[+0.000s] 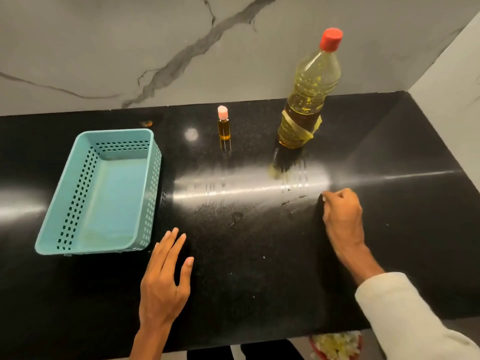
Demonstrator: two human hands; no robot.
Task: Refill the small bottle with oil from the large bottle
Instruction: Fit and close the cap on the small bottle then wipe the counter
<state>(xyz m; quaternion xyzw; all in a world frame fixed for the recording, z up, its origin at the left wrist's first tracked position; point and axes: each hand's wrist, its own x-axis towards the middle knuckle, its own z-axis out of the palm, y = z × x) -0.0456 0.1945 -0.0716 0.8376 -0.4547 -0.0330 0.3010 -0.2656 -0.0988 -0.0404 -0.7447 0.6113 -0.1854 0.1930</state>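
- A teal plastic basket (117,198) with perforated walls sits at the left of the glossy black stone table (259,255), its long side running away from the person and its inside bare.
- The left hand (163,284) lies palm down just right of the basket's near corner. Its fingers (171,242) are straight and lie nearly side by side, with the thumb held out to the right. They hold nothing, and it cannot be told whether they touch the table.
- A small clear glass bottle (224,127) stands upright toward the back of the table, roughly at its middle. It has a pale pink cap (222,112) on and holds amber oil in its lower part.
- A large clear plastic bottle (306,100) of yellow oil stands upright to the right of the small bottle and well apart from it. Its red screw cap (331,39) is on, and a band of yellowish tape (298,126) wraps its lower body.
- The right hand (342,216) rests on the table in front of the large bottle and a little to its right, apart from it. Its fingers (335,197) are curled in toward the palm, with nothing visible in them.
- A cream sleeve (405,315) covers the right forearm.
- Behind the table rises a grey-veined marble wall (130,48).
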